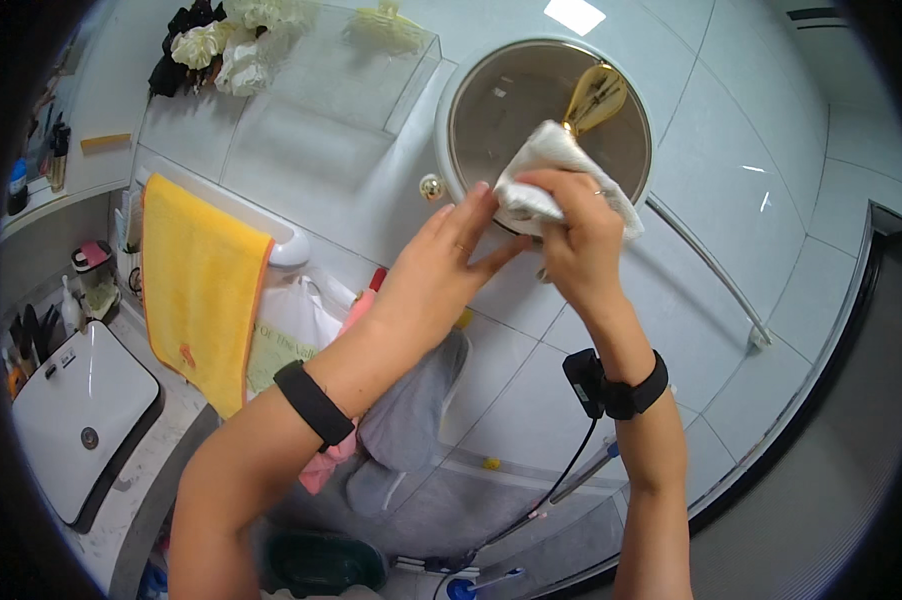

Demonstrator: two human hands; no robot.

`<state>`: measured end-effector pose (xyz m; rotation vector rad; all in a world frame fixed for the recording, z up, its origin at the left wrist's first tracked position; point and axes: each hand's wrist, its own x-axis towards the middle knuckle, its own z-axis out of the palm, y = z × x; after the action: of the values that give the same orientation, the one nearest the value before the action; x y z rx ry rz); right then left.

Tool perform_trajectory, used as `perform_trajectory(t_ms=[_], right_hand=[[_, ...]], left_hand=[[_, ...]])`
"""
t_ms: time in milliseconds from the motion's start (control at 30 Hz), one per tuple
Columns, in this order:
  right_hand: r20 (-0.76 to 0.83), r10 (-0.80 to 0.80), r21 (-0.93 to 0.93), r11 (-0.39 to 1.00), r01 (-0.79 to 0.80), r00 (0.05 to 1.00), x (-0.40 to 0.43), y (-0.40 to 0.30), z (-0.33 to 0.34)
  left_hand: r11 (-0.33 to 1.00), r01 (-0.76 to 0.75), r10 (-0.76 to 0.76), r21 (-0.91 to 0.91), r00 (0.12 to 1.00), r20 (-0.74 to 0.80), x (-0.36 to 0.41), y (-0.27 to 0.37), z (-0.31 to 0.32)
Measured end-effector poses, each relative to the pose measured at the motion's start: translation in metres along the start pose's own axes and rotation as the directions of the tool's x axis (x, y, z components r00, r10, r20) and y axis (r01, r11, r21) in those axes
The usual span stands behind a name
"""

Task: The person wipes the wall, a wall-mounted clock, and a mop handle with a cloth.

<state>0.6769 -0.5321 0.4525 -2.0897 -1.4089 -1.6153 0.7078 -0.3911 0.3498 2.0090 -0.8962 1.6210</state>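
Observation:
A round wall fixture with a pale rim (442, 124) and a brownish glossy face (507, 94) is on the tiled wall before me. A gold paddle-shaped piece (599, 94) lies over its upper right. My right hand (582, 217) grips a folded white cloth or paper towel (552, 154) against the lower part of the face, covering the lower end of the gold piece. My left hand (451, 259) is beside it at the lower rim, fingers apart and holding nothing. Its fingertips are close to the cloth; whether they touch it I cannot tell. A shiny gold knob (431, 187) sits left of the rim.
A yellow towel (203, 292) hangs from a white rail (290, 247) at left, above a washbasin (91, 420). A clear box (346, 82) is on the wall above. Grey cloth (413, 405) hangs below my left arm. A metal bar (710, 262) runs along the wall at right.

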Motion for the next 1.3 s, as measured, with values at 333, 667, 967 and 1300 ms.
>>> perform_trajectory(t_ms=[333, 667, 967, 1300], right_hand=[[-0.115, -0.014, -0.215, 0.977, -0.011, 0.993, -0.038, 0.001, -0.051], [-0.178, -0.080, -0.267, 0.963, 0.030, 0.981, -0.037, 0.033, -0.025], [-0.033, -0.269, -0.369, 0.898, 0.239, 0.963, -0.032, 0.017, 0.006], [0.173, -0.350, -0.130, 0.918, 0.373, 0.921, -0.014, 0.003, 0.014]], left_hand=[[0.973, -0.151, 0.151, 0.176, 0.988, 0.009, -0.003, -0.002, -0.007], [0.998, 0.028, -0.028, -0.054, 1.000, -0.003, 0.006, 0.003, -0.022], [0.961, 0.242, -0.211, 0.133, 0.953, -0.216, 0.006, -0.003, -0.031], [0.915, 0.147, -0.154, 0.375, 0.988, -0.010, -0.005, -0.007, -0.028]])
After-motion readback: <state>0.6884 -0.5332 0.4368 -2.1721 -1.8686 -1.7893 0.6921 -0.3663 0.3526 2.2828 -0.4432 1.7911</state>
